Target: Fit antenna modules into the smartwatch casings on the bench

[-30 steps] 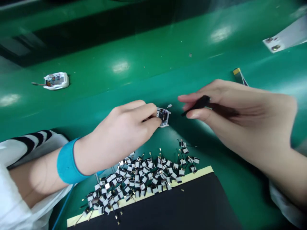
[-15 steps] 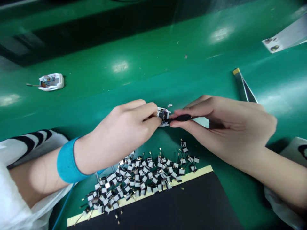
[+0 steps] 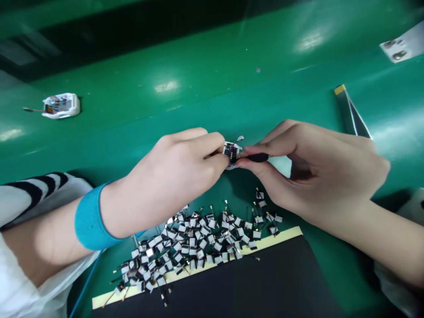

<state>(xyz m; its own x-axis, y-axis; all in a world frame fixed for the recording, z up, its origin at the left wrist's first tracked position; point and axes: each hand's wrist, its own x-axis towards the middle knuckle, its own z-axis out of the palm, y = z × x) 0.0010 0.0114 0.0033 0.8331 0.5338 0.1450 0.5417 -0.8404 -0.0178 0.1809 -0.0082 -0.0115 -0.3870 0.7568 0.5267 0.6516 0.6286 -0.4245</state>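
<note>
My left hand (image 3: 185, 165), with a teal band on its wrist, pinches a small white-cased device (image 3: 231, 153) by its left side. A dark circuit board shows inside the open case, and a short wire with a white connector (image 3: 240, 138) sticks out at its top. From the right, my right hand (image 3: 314, 163) has thumb and forefinger pinched on a slim black piece (image 3: 258, 157). Those fingertips touch or nearly touch the device's right edge. The kind of the black piece and its far tip cannot be made out.
Below my hands lies a pile of small grey-and-black antenna-like parts with short leads (image 3: 198, 240), partly on a black sheet (image 3: 238, 282) with a yellow edge. Another open white case (image 3: 61, 106) sits at left. A yellow-tipped dark strip (image 3: 347, 106) and a white piece (image 3: 404, 46) lie at right.
The view has shifted slightly. Both hands and the device appear a little higher and further right. The right fingertips are closer to the device, and less of the black piece shows beyond them.
</note>
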